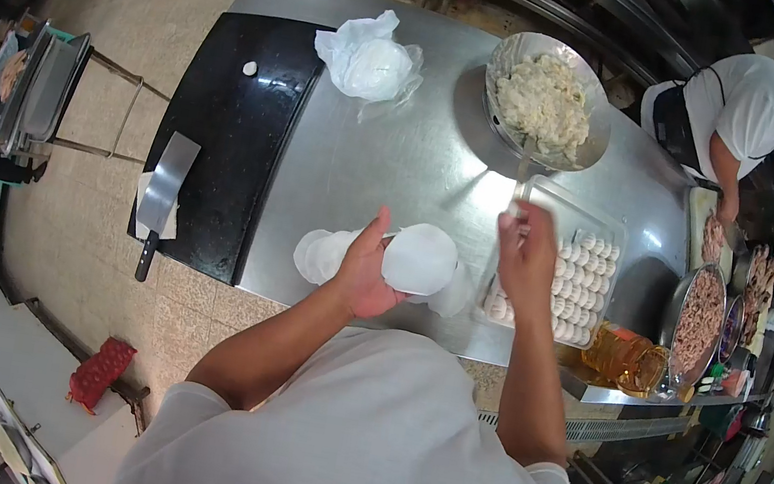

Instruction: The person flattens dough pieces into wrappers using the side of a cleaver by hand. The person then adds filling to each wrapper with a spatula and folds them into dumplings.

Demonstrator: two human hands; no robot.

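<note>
My left hand (370,275) is curled round a round white dumpling wrapper (421,260), which lies flat across the fingers with the thumb raised beside it. Below that hand, more wrappers (312,256) overlap on the steel table. My right hand (530,249), slightly blurred, has its fingers closed at the near end of a thin utensil handle (523,167). The handle leads up into a metal bowl (595,153) of pale chopped filling (542,105), which hides its head. Under and beside my right hand sits a clear tray (556,196) with rows of white dumplings (582,288).
A cleaver (172,183) lies on a black board (222,130) at left. A crumpled plastic bag (372,62) rests at the back. An oil bottle (627,359) lies at right beside a bowl of minced meat (699,317). Another person (737,110) bends over the right end.
</note>
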